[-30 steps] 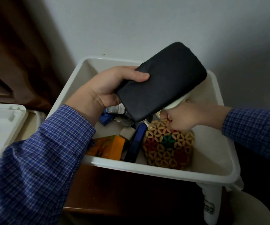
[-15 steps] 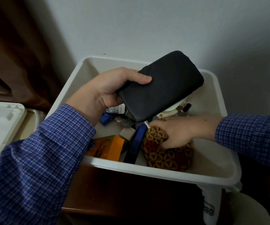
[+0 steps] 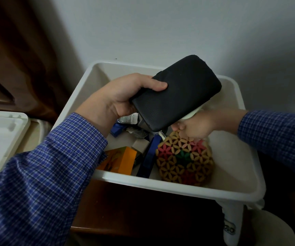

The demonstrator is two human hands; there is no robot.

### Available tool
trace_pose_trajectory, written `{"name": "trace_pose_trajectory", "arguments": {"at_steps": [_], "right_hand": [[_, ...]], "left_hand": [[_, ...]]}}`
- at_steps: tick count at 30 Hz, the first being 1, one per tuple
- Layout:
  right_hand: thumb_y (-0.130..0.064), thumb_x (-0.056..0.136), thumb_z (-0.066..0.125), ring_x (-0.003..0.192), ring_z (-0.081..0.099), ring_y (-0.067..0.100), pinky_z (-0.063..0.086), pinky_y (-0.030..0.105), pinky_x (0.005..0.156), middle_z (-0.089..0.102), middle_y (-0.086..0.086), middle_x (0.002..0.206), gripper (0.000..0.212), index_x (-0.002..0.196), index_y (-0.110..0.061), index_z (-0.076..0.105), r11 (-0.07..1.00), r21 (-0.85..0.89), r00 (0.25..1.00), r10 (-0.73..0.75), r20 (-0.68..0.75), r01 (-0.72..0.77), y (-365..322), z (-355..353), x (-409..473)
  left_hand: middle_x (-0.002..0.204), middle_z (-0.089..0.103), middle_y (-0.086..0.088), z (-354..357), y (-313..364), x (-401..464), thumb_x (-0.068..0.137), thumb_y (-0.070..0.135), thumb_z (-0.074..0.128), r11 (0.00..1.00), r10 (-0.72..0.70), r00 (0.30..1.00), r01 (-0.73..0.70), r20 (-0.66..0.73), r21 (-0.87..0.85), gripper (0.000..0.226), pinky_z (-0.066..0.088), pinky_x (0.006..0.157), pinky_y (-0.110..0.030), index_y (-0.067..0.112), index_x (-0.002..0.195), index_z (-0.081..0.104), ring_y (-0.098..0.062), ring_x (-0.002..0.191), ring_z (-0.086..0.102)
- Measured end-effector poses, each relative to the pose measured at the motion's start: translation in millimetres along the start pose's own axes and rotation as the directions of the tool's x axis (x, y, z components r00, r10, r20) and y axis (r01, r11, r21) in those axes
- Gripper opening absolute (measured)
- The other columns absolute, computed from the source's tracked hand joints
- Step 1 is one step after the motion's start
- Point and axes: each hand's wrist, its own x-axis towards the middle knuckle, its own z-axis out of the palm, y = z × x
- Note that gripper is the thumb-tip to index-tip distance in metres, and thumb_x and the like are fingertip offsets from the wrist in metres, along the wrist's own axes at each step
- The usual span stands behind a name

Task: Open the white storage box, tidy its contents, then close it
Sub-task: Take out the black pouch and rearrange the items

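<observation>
- Left hand point(image 3: 123, 96) grips the black case point(image 3: 176, 96) over the middle of the white storage box point(image 3: 162, 188), thumb on top, case tipped toward two o'clock.
- Right hand point(image 3: 194, 125) is curled into a fist at the top of the patterned ball point(image 3: 184, 160); half a second ago it lay flat across it. (What it pinches, I cannot tell.)
- At nine o'clock of the ball: blue strip point(image 3: 149, 158), orange carton point(image 3: 120, 161).
- Lid point(image 3: 1, 137) lies off at far nine o'clock, so tidying is underway, closing still ahead.
</observation>
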Motion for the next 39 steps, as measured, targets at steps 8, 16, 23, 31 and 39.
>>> {"name": "trace_pose_trajectory", "arguments": {"at_steps": [8, 16, 23, 31, 39], "right_hand": [[-0.009, 0.095, 0.054, 0.077, 0.052, 0.020, 0.044, 0.029, 0.065, 0.057, 0.006, 0.093, 0.017, 0.091, -0.025, 0.052, 0.995, 0.063, 0.995, 0.072, 0.068, -0.076, 5.8, -1.1, -0.5], [-0.034, 0.087, 0.066, 0.084, 0.056, 0.012, 0.051, 0.030, 0.064, 0.049, -0.007, 0.103, 0.057, 0.138, -0.032, 0.041, 0.998, -0.063, 0.999, 0.004, -0.044, -0.006, -6.0, 33.9, 2.3], [-0.040, 0.087, 0.065, 0.114, 0.050, 0.025, 0.053, 0.040, 0.093, 0.031, 0.003, 0.136, 0.079, 0.149, -0.051, 0.018, 0.994, -0.096, 0.990, 0.063, 0.125, -0.051, -15.2, 35.1, -2.3], [-0.037, 0.081, 0.079, 0.105, 0.044, 0.021, 0.049, 0.032, 0.077, 0.026, 0.007, 0.148, 0.097, 0.153, -0.049, 0.015, 0.977, -0.211, 0.979, 0.072, 0.191, -0.031, -23.0, 25.2, 0.5], [-0.025, 0.081, 0.080, 0.076, 0.047, 0.005, 0.040, 0.021, 0.056, 0.053, 0.003, 0.129, 0.105, 0.157, -0.042, 0.009, 0.968, -0.245, 0.981, -0.004, 0.193, 0.052, -14.1, 25.2, -4.2]], "left_hand": [[0.104, 0.074, -0.010, -2.4, 0.0, 0.6, 0.075, 0.018, 0.067, 0.997, 0.015, 0.999, -0.018, -0.035, -0.078, 0.035, 0.058, 0.086, -0.033, 0.005, 0.107, 0.070, -0.022, 0.088, 0.073], [0.110, 0.072, -0.012, -0.4, 0.3, 0.8, 0.073, 0.018, 0.065, 0.997, 0.018, 0.999, -0.021, -0.039, -0.071, 0.045, 0.058, 0.084, -0.032, 0.004, 0.116, 0.067, -0.022, 0.090, 0.071], [0.110, 0.073, -0.011, -0.7, -0.4, 0.4, 0.075, 0.018, 0.065, 0.998, 0.012, 0.999, -0.014, -0.033, -0.061, 0.041, 0.057, 0.089, -0.035, 0.005, 0.113, 0.068, -0.023, 0.092, 0.071], [0.115, 0.070, -0.015, 3.3, -1.8, -1.3, 0.080, 0.013, 0.064, 0.999, 0.013, 1.000, -0.014, -0.011, -0.038, 0.045, 0.056, 0.090, -0.035, 0.001, 0.124, 0.063, -0.024, 0.094, 0.070], [0.119, 0.069, -0.016, 7.6, 0.6, -1.6, 0.077, 0.016, 0.062, 0.998, -0.016, 0.999, 0.014, -0.047, -0.057, 0.050, 0.061, 0.080, -0.031, 0.000, 0.124, 0.063, -0.024, 0.092, 0.071]]}}
